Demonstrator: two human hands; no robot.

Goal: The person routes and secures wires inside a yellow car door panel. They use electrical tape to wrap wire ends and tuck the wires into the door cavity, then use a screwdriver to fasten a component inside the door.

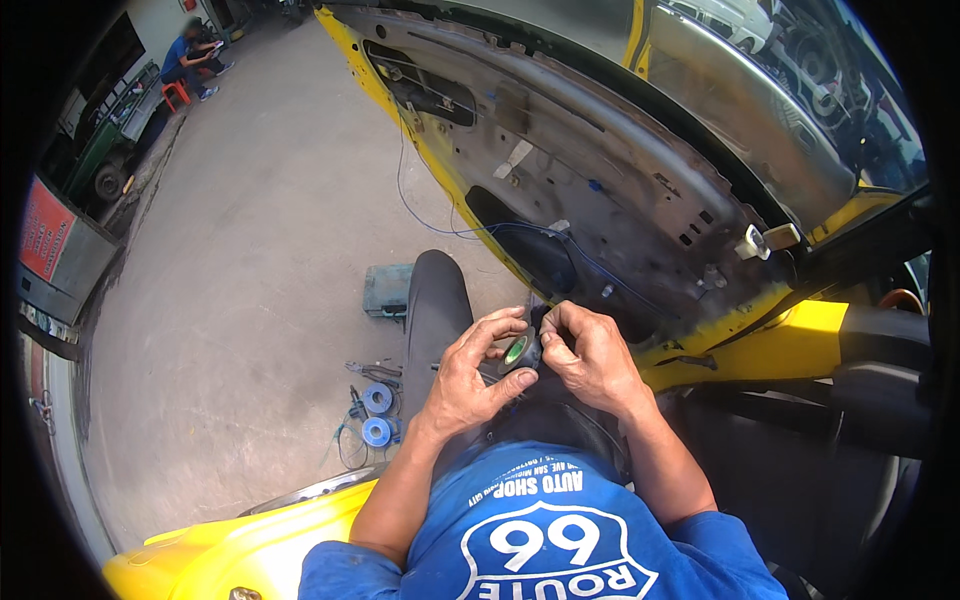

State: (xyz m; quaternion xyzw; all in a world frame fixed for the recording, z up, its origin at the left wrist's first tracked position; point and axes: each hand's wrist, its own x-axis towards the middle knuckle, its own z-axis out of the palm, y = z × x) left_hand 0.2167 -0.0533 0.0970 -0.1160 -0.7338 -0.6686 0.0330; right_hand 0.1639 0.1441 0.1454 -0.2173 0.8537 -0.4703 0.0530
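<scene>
A roll of black electrical tape (533, 352) with a green core is in my left hand (468, 372), with the thumb below it and the fingers curled above. Close against the roll's right side, my right hand (592, 358) has its thumb and forefinger pinched together at the tape; the tape's loose end is too small to make out. Both hands are over my lap. Just beyond them stands an open yellow car door (640, 230) with its inner metal bare. Thin blue wire (480, 232) loops out of the door and runs across its panel.
On the concrete floor (240, 270) to my left lie a teal case (387, 290), pliers (372, 371) and two blue rolls (377, 399) with cables. Yellow car bodywork (270, 525) curves along the lower left. Far off, a person (186, 58) sits on an orange stool (176, 94).
</scene>
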